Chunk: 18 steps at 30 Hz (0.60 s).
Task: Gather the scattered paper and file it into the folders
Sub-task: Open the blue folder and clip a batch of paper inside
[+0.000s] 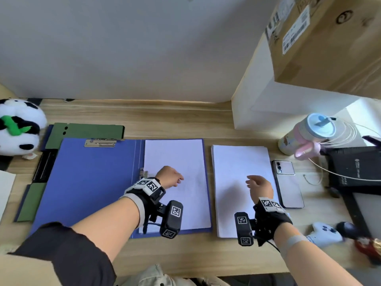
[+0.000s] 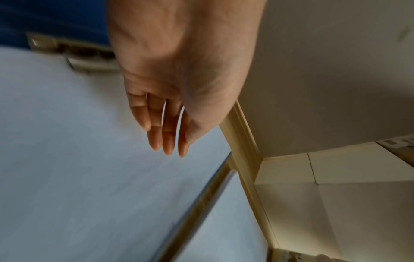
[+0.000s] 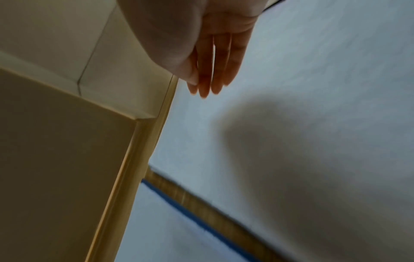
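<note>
Place: home desk nook.
Signs: plush panda (image 1: 18, 124), drinking bottle (image 1: 305, 137), game controller (image 1: 323, 234), smartphone (image 1: 288, 184), cardboard parcel (image 1: 329, 42).

A light wooden desk (image 1: 175, 118) runs along a pale wall. On it, from left to right: a plush panda (image 1: 18, 126); a green folder (image 1: 82, 131) lying mostly under an open blue folder (image 1: 86, 182); a stack of white paper (image 1: 243, 188) just right of the blue folder, a strip of bare wood between them; a phone (image 1: 288, 184) lying flat against the stack's right edge; a pink and blue bottle (image 1: 305, 137); a black book (image 1: 354, 168); and a white game controller (image 1: 323, 234) near the front edge. A white box (image 1: 278, 104) stands at the back right.
</note>
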Each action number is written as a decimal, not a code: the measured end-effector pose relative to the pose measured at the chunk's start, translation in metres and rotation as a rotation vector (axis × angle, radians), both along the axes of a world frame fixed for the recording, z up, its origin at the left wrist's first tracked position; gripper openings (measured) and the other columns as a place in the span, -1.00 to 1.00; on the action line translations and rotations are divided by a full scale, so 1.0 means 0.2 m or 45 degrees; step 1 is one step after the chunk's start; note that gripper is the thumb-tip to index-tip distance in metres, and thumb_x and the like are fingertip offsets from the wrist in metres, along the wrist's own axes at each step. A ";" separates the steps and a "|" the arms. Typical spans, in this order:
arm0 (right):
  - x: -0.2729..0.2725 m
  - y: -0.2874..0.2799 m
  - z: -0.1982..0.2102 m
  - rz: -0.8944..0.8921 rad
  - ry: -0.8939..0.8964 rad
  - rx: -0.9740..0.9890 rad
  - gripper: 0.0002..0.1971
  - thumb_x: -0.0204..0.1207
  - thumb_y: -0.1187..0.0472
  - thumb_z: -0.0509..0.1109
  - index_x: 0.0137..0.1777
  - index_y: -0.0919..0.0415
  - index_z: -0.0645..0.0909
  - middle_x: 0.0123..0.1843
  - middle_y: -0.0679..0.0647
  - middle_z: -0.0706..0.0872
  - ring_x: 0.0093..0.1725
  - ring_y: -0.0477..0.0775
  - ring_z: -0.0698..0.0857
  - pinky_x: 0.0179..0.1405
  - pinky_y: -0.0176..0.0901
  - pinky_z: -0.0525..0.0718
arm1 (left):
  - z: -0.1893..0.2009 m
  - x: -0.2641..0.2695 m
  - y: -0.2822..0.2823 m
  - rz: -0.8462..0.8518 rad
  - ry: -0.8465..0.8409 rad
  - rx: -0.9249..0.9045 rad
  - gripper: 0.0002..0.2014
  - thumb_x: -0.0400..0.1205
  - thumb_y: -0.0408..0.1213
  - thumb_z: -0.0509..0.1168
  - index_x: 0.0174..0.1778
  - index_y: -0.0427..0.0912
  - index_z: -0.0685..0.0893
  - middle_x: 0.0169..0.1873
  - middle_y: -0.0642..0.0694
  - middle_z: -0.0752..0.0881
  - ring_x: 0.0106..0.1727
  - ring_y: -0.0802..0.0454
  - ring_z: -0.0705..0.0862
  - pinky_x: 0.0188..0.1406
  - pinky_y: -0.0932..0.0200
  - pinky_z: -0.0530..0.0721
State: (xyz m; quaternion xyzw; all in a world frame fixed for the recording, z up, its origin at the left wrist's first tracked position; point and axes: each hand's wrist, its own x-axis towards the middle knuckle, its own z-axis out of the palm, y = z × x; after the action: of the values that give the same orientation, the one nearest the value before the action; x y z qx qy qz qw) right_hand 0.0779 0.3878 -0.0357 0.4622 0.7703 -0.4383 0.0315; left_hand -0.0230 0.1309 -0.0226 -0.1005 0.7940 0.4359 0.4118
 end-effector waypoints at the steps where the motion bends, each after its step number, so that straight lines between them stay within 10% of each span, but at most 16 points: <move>1: 0.02 0.06 0.01 -0.027 -0.029 0.027 -0.72 0.54 0.34 0.18 0.13 0.25 0.69 0.01 0.21 0.78 0.00 0.23 0.71 0.11 -0.05 0.61 | 0.02 0.02 0.08 0.003 -0.053 0.024 -0.79 0.65 -0.47 0.20 -0.31 -0.31 0.59 -0.42 -0.12 0.55 -0.45 0.08 0.48 -0.70 0.50 0.39; 7: 0.10 0.30 -0.01 -0.029 -0.207 0.138 -0.62 0.57 0.36 0.14 0.36 0.29 0.56 0.35 0.31 0.62 0.27 0.29 0.61 0.29 -0.05 0.50 | 0.03 0.10 0.39 0.081 -0.260 0.151 -0.65 0.69 -0.48 0.07 -0.42 -0.12 0.35 -0.45 -0.07 0.31 -0.65 0.15 0.35 -0.65 0.39 0.20; 12: 0.09 0.39 -0.10 0.121 -0.372 0.255 -0.85 0.49 0.36 0.16 -0.25 0.24 0.53 0.03 0.44 0.65 0.04 0.40 0.61 -0.01 -0.03 0.52 | 0.02 0.17 0.54 0.175 -0.219 0.084 -0.67 0.63 -0.43 0.13 -0.45 -0.10 0.29 -0.37 -0.11 0.34 -0.29 -0.06 0.38 -0.36 0.24 0.43; 18: 0.07 0.42 -0.17 0.175 -0.369 0.161 -0.86 0.45 0.33 0.14 -0.20 0.11 0.48 -0.13 0.25 0.48 -0.15 0.20 0.44 -0.11 -0.13 0.33 | 0.00 0.19 0.60 0.157 -0.262 0.036 -0.69 0.65 -0.45 0.12 -0.40 -0.11 0.30 -0.33 -0.06 0.35 0.00 -0.06 0.35 -0.10 0.16 0.48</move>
State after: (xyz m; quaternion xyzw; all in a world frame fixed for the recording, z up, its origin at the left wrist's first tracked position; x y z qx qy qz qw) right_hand 0.0926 0.4717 -0.0703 0.4679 0.8135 -0.3144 0.1430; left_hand 0.0157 0.2513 -0.0225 -0.1875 0.7337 0.4587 0.4648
